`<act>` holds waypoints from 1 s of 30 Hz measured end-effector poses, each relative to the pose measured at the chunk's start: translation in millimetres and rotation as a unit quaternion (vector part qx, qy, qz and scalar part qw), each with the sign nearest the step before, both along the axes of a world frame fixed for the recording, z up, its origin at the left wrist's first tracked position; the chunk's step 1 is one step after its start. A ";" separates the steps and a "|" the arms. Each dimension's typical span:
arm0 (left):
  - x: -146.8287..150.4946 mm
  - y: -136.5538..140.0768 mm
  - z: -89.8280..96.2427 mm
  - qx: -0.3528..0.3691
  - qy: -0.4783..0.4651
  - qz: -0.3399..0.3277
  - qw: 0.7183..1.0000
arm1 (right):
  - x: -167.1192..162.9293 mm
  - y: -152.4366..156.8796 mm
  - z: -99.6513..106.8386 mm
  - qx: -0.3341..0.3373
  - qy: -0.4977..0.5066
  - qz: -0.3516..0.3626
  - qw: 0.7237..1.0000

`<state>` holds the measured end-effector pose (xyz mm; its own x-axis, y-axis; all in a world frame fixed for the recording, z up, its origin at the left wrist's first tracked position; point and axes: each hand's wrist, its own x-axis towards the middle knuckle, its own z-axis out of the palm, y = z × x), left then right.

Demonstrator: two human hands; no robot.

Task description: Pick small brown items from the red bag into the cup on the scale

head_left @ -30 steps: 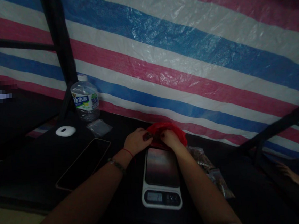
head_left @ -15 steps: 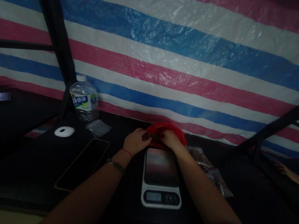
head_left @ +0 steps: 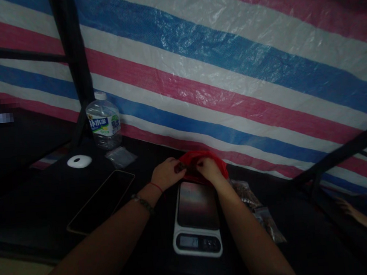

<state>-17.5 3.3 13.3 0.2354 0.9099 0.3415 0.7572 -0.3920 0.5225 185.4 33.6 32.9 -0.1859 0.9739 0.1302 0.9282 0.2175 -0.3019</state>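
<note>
A red plastic bag (head_left: 219, 162) lies with its mouth toward me, just beyond a white kitchen scale (head_left: 196, 207) with a dark plate and a lit display. At the bag's left edge, my left hand (head_left: 169, 173) is closed, with a small dark, reddish-brown bit at its fingertips whose kind I cannot make out. My right hand (head_left: 211, 170) reaches into the bag's opening from the right. Its fingers are curled together, and what they pinch is hidden. Right of my right forearm lie small clear bags (head_left: 246, 193) of brown contents.
A phone (head_left: 102, 202) lies left of my arm. Behind it are a white oval object (head_left: 79, 161), a clear plastic packet (head_left: 121, 157) and a plastic bottle (head_left: 104, 125). A striped sheet (head_left: 213, 79) hangs behind the table. Another person's hand (head_left: 347, 206) shows at far right.
Very little differs. My right hand has shifted slightly inside the bag's opening; my left hand and the scale keep their places.
</note>
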 end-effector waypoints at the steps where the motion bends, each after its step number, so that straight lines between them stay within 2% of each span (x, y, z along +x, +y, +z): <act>1: 0.0 -0.2 0.2 -0.002 -0.001 0.001 1.000 | -0.1 0.3 -0.4 -0.004 0.005 -0.008 1.000; 5: -0.1 -0.2 0.7 -0.015 0.000 0.003 1.000 | 1.6 3.4 -2.4 0.005 0.019 -0.038 0.999; 13: -0.6 0.1 0.3 0.009 0.002 -0.007 1.000 | 7.3 6.6 -3.3 -0.032 -0.008 -0.013 0.999; 16: -0.3 -0.8 1.1 0.000 0.004 -0.002 1.000 | 1.2 -1.1 3.7 0.002 0.068 0.024 0.997; 21: -0.1 -1.7 1.5 -0.001 0.011 -0.003 1.000 | -22.5 -17.8 24.3 0.062 0.175 0.108 0.977; 25: 0.4 -1.5 1.8 -0.009 0.021 0.001 1.000 | -36.1 -22.8 29.9 0.051 0.147 0.186 0.970; 28: 0.8 -1.4 1.4 -0.004 0.023 0.004 1.000 | -37.3 -22.2 26.6 0.047 0.122 0.196 0.972; 30: 1.0 -1.5 0.8 0.003 0.016 0.002 1.000 | -34.5 -20.8 23.9 0.041 0.147 0.201 0.968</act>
